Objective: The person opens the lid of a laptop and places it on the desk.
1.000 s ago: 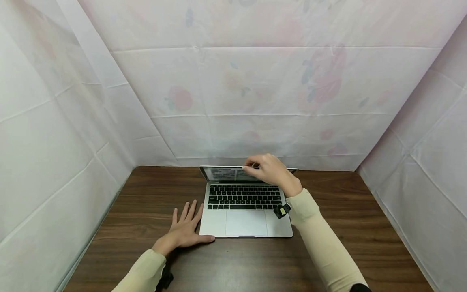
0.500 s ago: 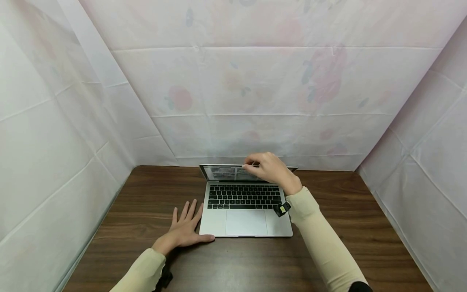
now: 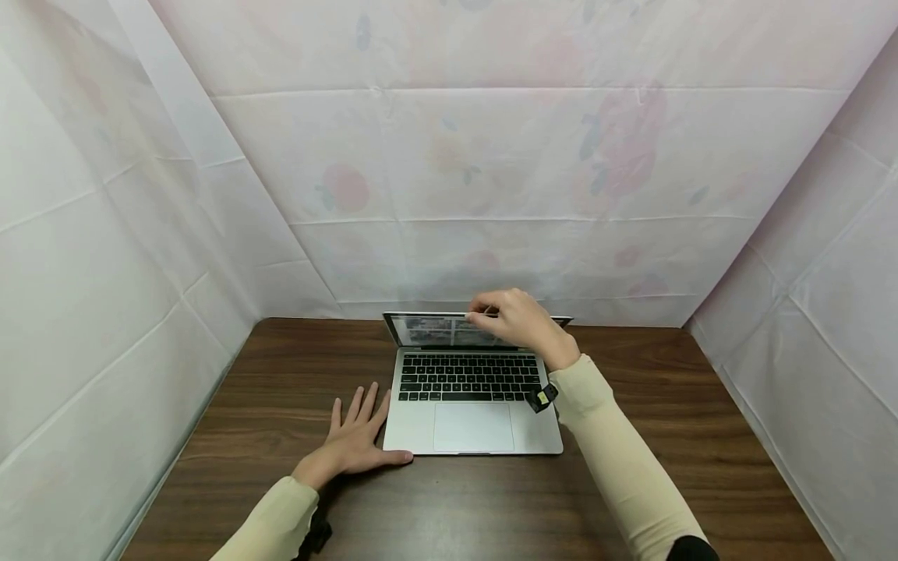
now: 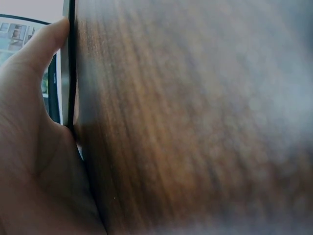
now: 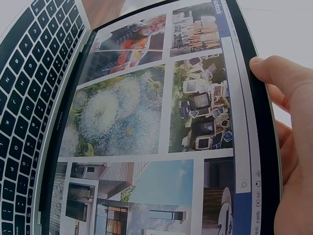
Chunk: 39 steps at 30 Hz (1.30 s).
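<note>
A silver laptop point(image 3: 473, 428) stands open on the brown wooden table, its black keyboard point(image 3: 470, 378) facing me and its lit screen point(image 3: 435, 330) tilted up. My right hand point(image 3: 515, 318) pinches the lid's top edge, right of its middle. In the right wrist view the thumb point(image 5: 266, 68) lies on the black bezel, with the other fingers behind the lid. Photos fill the screen point(image 5: 122, 112) there. My left hand point(image 3: 354, 444) rests flat at the laptop's front left corner, fingers spread on the table. Its thumb point(image 4: 49, 39) touches the laptop's front edge.
White cloth with faint fruit prints point(image 3: 477, 156) hangs behind the table point(image 3: 281, 405), close to the lid. More white cloth point(image 3: 105, 273) encloses the left and right sides. A small black camera point(image 3: 542, 398) on the right wrist hangs over the keyboard's right side.
The lid's top edge has risen slightly, showing a little more screen, and my right hand has moved up with it. My left hand and the laptop's base stay in place.
</note>
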### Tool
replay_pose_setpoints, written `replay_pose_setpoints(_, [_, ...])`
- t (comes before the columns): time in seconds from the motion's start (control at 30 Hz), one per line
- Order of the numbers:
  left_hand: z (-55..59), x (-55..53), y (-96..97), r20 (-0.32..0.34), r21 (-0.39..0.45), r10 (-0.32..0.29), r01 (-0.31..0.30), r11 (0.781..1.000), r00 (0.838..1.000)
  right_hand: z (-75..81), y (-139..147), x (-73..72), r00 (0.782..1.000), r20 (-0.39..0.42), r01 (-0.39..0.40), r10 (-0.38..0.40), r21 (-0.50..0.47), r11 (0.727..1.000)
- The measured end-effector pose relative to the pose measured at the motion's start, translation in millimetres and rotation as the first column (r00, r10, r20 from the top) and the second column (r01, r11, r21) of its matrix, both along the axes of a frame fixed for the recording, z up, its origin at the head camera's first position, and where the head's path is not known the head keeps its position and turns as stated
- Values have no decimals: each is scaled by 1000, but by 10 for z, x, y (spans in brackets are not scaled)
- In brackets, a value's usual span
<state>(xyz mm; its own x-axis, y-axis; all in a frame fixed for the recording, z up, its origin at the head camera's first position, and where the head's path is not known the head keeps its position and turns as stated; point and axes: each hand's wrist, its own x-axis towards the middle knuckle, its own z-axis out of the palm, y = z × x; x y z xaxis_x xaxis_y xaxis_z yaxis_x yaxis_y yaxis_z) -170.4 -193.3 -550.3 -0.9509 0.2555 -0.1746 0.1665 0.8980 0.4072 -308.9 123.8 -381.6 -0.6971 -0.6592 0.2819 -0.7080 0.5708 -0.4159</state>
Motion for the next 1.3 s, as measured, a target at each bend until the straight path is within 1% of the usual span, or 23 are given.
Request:
replay_pose_setpoints(0.07, [3,-1,-2,7,-12,2,-2,1000,1000,3,-3,-13,1000,2,-4,4,-2,1000])
replay_pose_setpoints(0.13, [-22,-6,-8,7,-22,6,-6,1000,1000,6,-6,-26,1000,7,-4,4,-6,1000])
replay_pose_setpoints(0.3, [-122,-29,-29,-19,-31,12,-13,999,1000,4,-12,-56,1000,12,9,-9,-12,1000])
replay_pose_setpoints(0.47, [-151,-35,-43,-33,-20,13,-14,1000,999,19,-23,-62,1000,0,23,-23,-8,1000])
replay_pose_setpoints(0.63, [-150,-29,-53,-38,-26,12,-13,1000,999,33,-32,-68,999,-9,30,-30,-5,1000])
replay_pose_setpoints(0.77, [-131,-19,-47,-36,-15,17,-18,1000,999,34,-40,-79,999,-15,28,-28,-6,1000])
replay_pose_setpoints(1.13, [-75,22,-34,-10,-4,13,-13,1000,1000,34,-42,-98,999,-15,45,-45,6,999])
replay_pose_setpoints(1.3, [-95,15,-35,-20,-17,20,-20,1000,1000,40,-50,-111,998,-23,57,-57,8,998])
